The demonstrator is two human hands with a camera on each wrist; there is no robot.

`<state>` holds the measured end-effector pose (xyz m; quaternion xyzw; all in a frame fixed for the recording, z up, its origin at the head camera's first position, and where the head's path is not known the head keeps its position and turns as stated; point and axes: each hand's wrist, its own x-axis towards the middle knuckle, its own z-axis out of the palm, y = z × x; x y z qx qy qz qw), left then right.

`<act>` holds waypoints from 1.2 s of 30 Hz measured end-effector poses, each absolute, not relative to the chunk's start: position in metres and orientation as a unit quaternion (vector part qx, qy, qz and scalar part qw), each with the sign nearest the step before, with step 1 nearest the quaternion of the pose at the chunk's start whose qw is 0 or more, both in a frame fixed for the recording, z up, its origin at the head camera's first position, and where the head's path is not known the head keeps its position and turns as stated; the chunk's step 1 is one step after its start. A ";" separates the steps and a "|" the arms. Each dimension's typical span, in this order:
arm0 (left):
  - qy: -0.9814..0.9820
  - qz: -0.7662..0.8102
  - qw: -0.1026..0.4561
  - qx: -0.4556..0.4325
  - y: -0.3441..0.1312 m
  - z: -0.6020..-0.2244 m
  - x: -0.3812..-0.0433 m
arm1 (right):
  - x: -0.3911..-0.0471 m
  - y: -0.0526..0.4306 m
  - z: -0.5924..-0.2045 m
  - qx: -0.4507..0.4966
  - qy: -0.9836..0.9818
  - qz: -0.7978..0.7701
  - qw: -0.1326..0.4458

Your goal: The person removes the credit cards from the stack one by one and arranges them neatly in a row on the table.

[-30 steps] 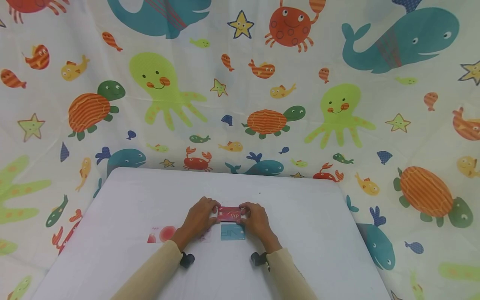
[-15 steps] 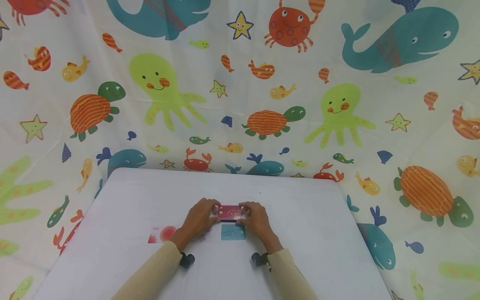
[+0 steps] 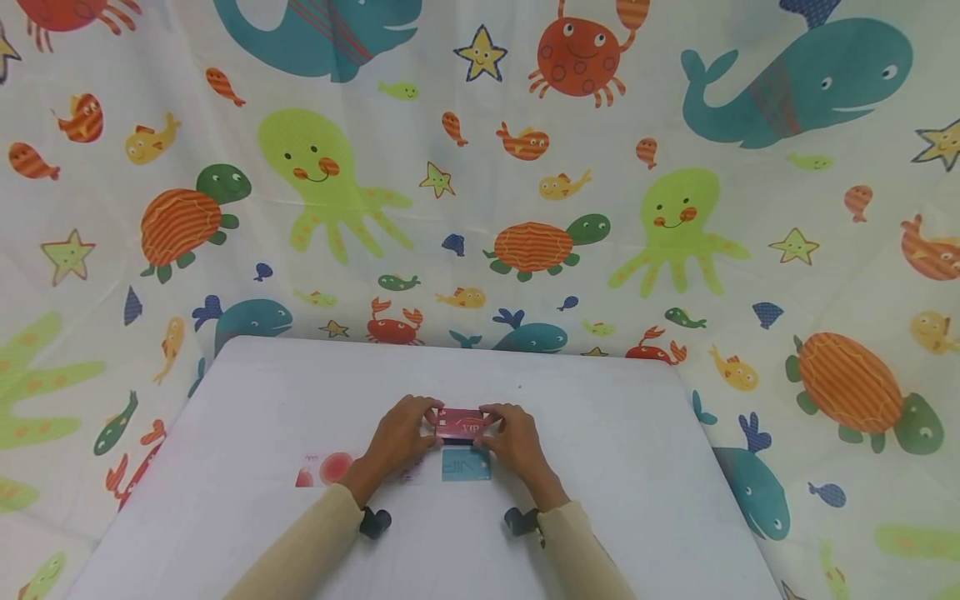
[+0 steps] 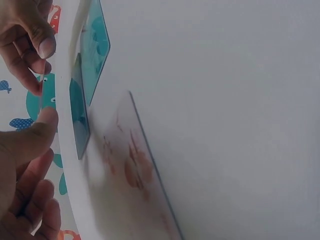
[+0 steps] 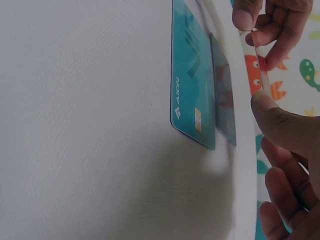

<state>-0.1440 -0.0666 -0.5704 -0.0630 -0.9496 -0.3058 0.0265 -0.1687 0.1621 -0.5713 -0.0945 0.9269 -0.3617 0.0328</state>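
Note:
A red card marked "VIP" is held by its two short ends between both hands. The left hand pinches its left end with thumb and fingers, and the right hand pinches the right end. Both wrist views show it nearly edge-on, off the table. Under its near edge a dark strip of another card shows; in the right wrist view this greyish card lies behind a teal card. That teal card lies flat just nearer the wearer.
Left of the hands lies a pink-and-white card; more pinkish print shows beyond the left forearm, which hides part of that area. The white table ends at a patterned sea-animal curtain.
The red card has lifted and tilted slightly, so more of the dark card beneath it shows. Both hands keep their pinch and have barely shifted. The other cards stay put.

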 end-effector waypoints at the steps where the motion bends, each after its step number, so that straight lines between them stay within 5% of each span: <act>1: -0.949 -0.306 0.027 -0.062 -0.066 -0.570 -0.144 | -0.168 0.163 -0.571 -0.095 0.927 -0.363 0.033; 36: -0.943 -0.310 0.035 -0.120 -0.064 -0.552 -0.136 | -0.161 0.190 -0.554 -0.147 0.926 -0.346 0.035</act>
